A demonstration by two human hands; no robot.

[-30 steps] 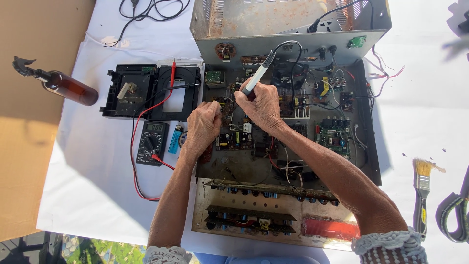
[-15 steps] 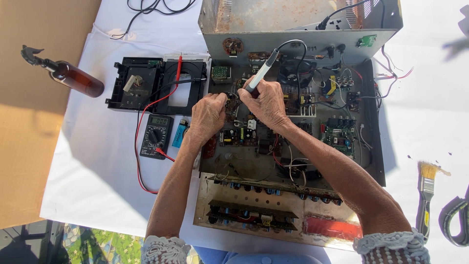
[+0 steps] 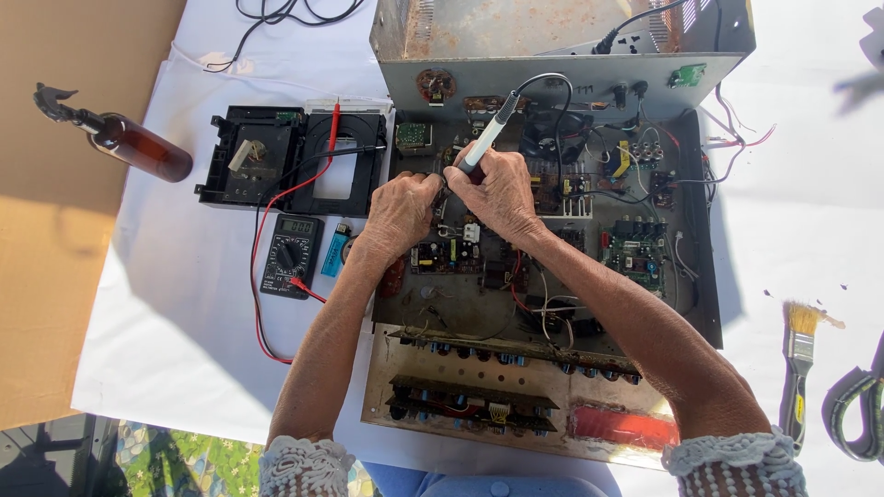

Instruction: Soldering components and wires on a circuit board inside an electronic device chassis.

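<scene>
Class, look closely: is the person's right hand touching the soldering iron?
Touching. The head view shows the right hand wrapped around the soldering iron, fingers closed on its grip.

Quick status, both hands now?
Left hand: fingers curled on the circuit board, what it grips hidden.
Right hand: closed on the soldering iron.
</scene>
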